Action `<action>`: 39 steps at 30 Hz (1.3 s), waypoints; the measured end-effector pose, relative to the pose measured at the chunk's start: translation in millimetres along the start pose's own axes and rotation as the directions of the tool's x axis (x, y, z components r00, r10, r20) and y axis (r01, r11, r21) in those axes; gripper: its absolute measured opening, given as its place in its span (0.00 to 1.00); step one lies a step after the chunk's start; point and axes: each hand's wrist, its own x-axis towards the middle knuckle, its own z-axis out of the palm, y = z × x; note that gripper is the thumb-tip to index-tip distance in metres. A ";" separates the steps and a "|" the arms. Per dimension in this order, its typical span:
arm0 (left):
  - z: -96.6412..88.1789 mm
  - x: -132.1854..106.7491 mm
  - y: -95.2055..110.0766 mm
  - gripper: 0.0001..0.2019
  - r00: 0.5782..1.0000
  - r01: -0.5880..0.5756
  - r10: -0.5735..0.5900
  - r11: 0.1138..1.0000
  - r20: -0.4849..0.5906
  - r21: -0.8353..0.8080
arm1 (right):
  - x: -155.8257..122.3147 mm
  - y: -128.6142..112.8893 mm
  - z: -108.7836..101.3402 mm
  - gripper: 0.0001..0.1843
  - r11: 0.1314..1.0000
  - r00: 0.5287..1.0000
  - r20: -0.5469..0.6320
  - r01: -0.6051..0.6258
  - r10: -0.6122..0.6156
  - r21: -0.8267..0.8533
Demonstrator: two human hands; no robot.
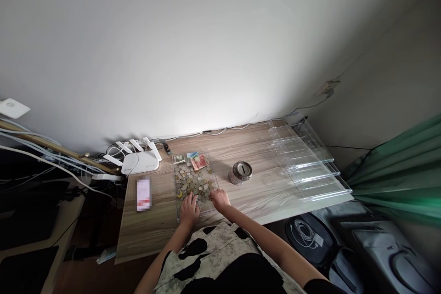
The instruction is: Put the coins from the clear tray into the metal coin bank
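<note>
A clear plastic tray (176, 179) lies on the wooden desk (265, 193), filled with several mixed coins (191, 183) and a few banknotes (199, 161) at its far end. My left hand (189, 210) rests palm down at the tray's near edge, fingers spread onto the coins. My right hand (219, 198) sits at the tray's near right corner, fingers curled against the coins; whether it holds one is hidden. A round metal coin tin (240, 172) with a slot in its lid stands just right of the tray.
A white router (140, 161) with antennas sits at the desk's back left, with cables behind it. A phone (143, 194) lies left of the tray. Clear acrylic tiered shelves (306, 163) occupy the right end. Bags lie on the floor at right.
</note>
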 end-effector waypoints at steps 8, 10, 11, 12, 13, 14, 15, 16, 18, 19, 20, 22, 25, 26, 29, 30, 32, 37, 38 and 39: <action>4.3 0.0 -3.6 0.26 0.999 -0.034 0.034 0.999 -0.017 0.005 | -5.8 10.0 -45.1 0.12 0.962 0.918 -0.387 0.018 0.093 0.273; 6.6 -0.1 -4.7 0.26 0.999 -0.038 0.038 0.999 -0.026 0.009 | -8.5 24.5 -68.6 0.13 0.944 0.829 -0.527 -0.003 0.187 0.330; 7.4 -0.1 -4.8 0.26 0.999 -0.037 0.038 0.999 -0.028 0.010 | -9.9 33.8 -80.2 0.14 0.939 0.780 -0.579 -0.034 0.238 0.341; 8.0 -0.1 -4.8 0.25 0.999 -0.036 0.036 0.999 -0.028 0.011 | -11.3 44.0 -91.0 0.14 0.937 0.733 -0.618 -0.075 0.284 0.342; 8.2 -0.2 -4.5 0.26 0.999 -0.032 0.032 0.999 -0.029 0.012 | -12.5 54.6 -100.3 0.14 0.934 0.692 -0.645 -0.121 0.323 0.337; 8.0 -0.3 -4.0 0.26 0.999 -0.028 0.028 1.000 -0.029 0.012 | -13.6 64.9 -107.8 0.14 0.929 0.660 -0.663 -0.169 0.355 0.329; 7.5 -0.4 -3.4 0.26 0.999 -0.023 0.023 1.000 -0.028 0.011 | -14.4 74.3 -113.3 0.13 0.923 0.637 -0.671 -0.213 0.379 0.319; 6.8 -0.6 -2.8 0.26 1.000 -0.017 0.018 1.000 -0.025 0.011 | -14.9 82.4 -116.9 0.12 0.919 0.625 -0.674 -0.250 0.394 0.305; 5.1 -0.8 -1.6 0.26 1.000 -0.014 0.014 1.000 -0.015 0.010 | -15.0 93.5 -119.1 0.11 0.916 0.625 -0.671 -0.298 0.399 0.268; 4.3 -0.8 -1.2 0.26 1.000 -0.017 0.017 1.000 -0.009 0.010 | -14.6 96.5 -118.5 0.10 0.917 0.630 -0.669 -0.314 0.395 0.247; 3.5 -0.9 -0.9 0.26 1.000 -0.021 0.021 1.000 -0.004 0.011 | -14.0 98.0 -117.4 0.10 0.918 0.634 -0.667 -0.326 0.391 0.227; 2.7 -0.8 -0.8 0.26 1.000 -0.028 0.028 1.000 -0.004 0.014 | -12.7 97.9 -114.9 0.10 0.916 0.635 -0.668 -0.344 0.388 0.205; 3.5 -0.7 -2.0 0.25 1.000 -0.028 0.029 0.999 -0.012 0.018 | -11.2 95.4 -112.7 0.10 0.913 0.634 -0.667 -0.359 0.392 0.195; 4.2 -0.6 -2.7 0.25 0.999 -0.028 0.029 0.999 -0.014 0.018 | -11.1 95.0 -112.4 0.10 0.914 0.636 -0.667 -0.358 0.388 0.191; 7.0 -0.3 -4.9 0.25 0.999 -0.035 0.035 0.999 -0.014 0.015 | -11.4 96.2 -112.3 0.11 0.921 0.640 -0.672 -0.344 0.371 0.181; 7.9 -0.1 -5.5 0.25 0.999 -0.036 0.036 0.999 -0.017 0.015 | -12.0 96.8 -112.6 0.11 0.923 0.637 -0.679 -0.339 0.366 0.179; 9.2 0.0 -6.1 0.25 0.999 -0.032 0.033 0.999 -0.021 0.015 | -13.7 96.1 -113.8 0.12 0.930 0.621 -0.702 -0.323 0.348 0.176; 9.9 0.2 -5.4 0.25 0.999 -0.026 0.026 1.000 -0.029 0.007 | -18.6 69.2 -109.8 0.15 0.981 0.612 -0.766 -0.130 0.195 0.146; 10.0 0.2 -5.3 0.25 0.999 -0.025 0.025 1.000 -0.031 0.005 | -18.5 59.4 -105.5 0.15 0.988 0.644 -0.749 -0.078 0.154 0.135; 10.1 0.3 -5.2 0.25 0.999 -0.025 0.025 1.000 -0.031 0.005 | -17.7 49.0 -99.7 0.14 0.991 0.691 -0.713 -0.034 0.116 0.128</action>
